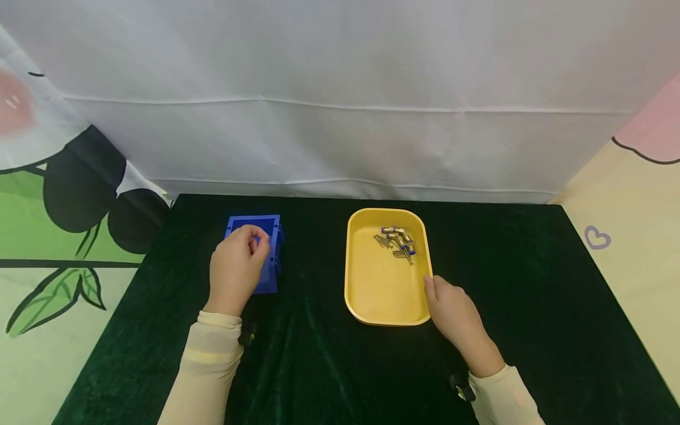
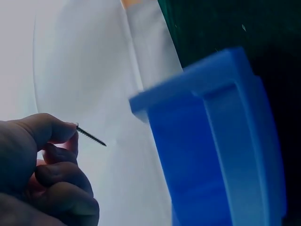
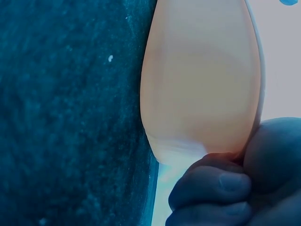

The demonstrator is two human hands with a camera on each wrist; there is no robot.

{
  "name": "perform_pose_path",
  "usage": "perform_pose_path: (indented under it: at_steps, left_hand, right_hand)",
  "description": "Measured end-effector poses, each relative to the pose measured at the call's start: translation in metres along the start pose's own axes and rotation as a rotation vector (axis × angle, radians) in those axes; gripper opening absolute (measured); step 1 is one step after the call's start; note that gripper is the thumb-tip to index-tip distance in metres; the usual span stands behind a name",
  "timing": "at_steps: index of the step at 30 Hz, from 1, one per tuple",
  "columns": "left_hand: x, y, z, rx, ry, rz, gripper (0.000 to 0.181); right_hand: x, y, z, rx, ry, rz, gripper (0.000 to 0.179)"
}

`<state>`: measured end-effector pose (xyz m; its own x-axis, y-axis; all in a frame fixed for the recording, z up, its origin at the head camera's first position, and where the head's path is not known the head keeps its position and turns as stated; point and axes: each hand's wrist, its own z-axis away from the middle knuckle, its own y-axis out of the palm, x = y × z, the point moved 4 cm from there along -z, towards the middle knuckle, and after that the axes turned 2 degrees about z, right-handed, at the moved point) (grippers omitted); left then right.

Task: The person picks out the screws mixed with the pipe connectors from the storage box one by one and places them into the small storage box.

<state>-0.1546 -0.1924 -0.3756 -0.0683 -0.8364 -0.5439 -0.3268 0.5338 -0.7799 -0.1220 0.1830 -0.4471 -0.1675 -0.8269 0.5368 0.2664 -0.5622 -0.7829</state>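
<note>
Between thumb and forefinger my left hand (image 1: 236,268) pinches a screw (image 2: 91,135), its threaded end pointing away from the fingertips in the left wrist view. That hand is above the blue bin (image 1: 254,221), hiding part of its inside. At the right, my right hand (image 1: 461,319) grips the rim of the yellow tray (image 1: 385,292) near its lower right corner. Several loose screws (image 1: 382,241) lie in the tray's upper right part, beside several brass fittings (image 1: 399,236) with blue ends. The right wrist view shows curled fingers (image 3: 211,186) against the tray's outer wall.
A dark green cloth (image 1: 313,366) covers the table and is slightly creased in front. Behind it hangs a white curtain (image 1: 340,141). Printed panels stand at both sides, with a green leaf pattern (image 1: 53,295) on the left one.
</note>
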Motion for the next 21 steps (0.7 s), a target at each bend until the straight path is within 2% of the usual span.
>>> perform_pose_path:
  at_steps: [4,9,15,21]
  left_hand:
    - [0.011,-0.001,0.001,0.006,-0.038,-0.008,0.020]
    - [0.019,0.001,0.003,0.046,-0.097,-0.004,0.020]
    - [0.024,0.003,0.003,0.062,-0.157,-0.001,0.021]
    - [0.025,0.003,0.003,0.071,-0.178,0.000,0.022]
  right_hand:
    - [0.000,0.000,-0.001,0.003,0.000,0.011,0.042]
    - [0.000,0.000,-0.001,0.004,-0.007,0.013,0.042]
    - [0.000,0.001,-0.001,0.012,-0.007,-0.001,0.041]
    - [-0.001,0.001,-0.001,0.001,0.000,0.012,0.041]
